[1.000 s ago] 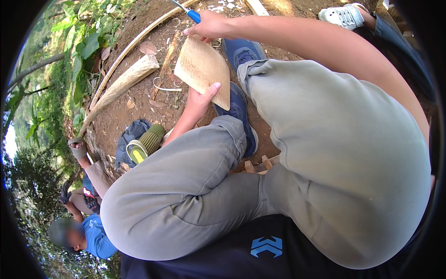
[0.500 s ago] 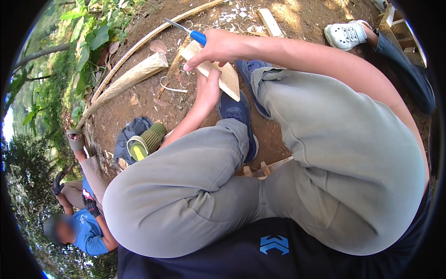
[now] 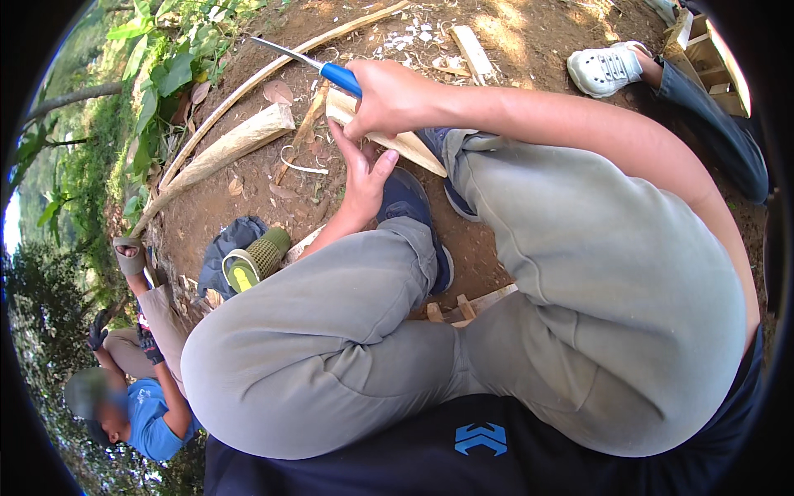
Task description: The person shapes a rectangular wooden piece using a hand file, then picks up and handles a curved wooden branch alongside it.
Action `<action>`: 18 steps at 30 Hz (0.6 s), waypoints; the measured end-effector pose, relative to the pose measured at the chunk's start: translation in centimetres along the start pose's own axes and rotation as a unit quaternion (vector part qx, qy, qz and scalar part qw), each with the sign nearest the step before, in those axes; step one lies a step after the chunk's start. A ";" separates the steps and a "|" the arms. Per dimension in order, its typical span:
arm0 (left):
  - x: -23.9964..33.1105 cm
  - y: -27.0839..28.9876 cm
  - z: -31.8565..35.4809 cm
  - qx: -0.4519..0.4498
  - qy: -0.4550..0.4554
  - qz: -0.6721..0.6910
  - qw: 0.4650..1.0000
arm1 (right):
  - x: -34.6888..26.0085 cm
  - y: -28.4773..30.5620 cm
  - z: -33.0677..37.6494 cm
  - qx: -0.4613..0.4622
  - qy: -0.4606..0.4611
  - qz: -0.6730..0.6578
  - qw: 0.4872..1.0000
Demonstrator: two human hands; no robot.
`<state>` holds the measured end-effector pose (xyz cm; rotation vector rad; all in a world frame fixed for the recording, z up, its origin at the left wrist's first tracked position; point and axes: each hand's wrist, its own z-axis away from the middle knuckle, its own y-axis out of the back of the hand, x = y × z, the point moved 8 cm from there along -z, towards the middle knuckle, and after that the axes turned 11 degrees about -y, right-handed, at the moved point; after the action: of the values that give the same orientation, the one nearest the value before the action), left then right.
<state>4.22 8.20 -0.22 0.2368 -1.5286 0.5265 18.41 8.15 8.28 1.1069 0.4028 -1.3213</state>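
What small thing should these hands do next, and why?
I'd suggest the left hand perhaps take a closed grip on the pale, flat wooden board first: its thumb and forefinger are spread apart, while the right hand holds the blue-handled metal knife with its blade pointing away from the board.

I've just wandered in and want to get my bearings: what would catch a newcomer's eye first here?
Probably the blue-handled knife at upper middle, held in the right hand with its blade pointing up and left; the left hand and a pale piece of wood are close by. Next, the grey trousers filling much of the lower half. At lower left, a person in a blue shirt appears sideways.
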 end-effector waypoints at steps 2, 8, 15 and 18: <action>0.8 0.5 -0.4 0.026 -0.006 0.009 1.000 | -0.3 -0.3 -0.3 -0.012 0.004 0.060 0.998; 3.4 3.7 -1.7 0.049 0.007 -0.006 0.999 | -1.9 -0.8 0.7 -0.024 0.046 0.116 0.992; 2.9 8.4 -3.0 0.034 0.062 -0.157 0.985 | -2.5 0.3 1.0 -0.017 0.071 0.090 0.993; 4.1 9.4 -2.6 0.069 0.070 -0.156 0.983 | -2.2 0.7 0.5 -0.007 0.082 0.057 0.995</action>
<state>1.97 18.28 2.01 0.5263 -1.2888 0.3897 18.26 8.93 10.51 1.2133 0.4627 -1.1285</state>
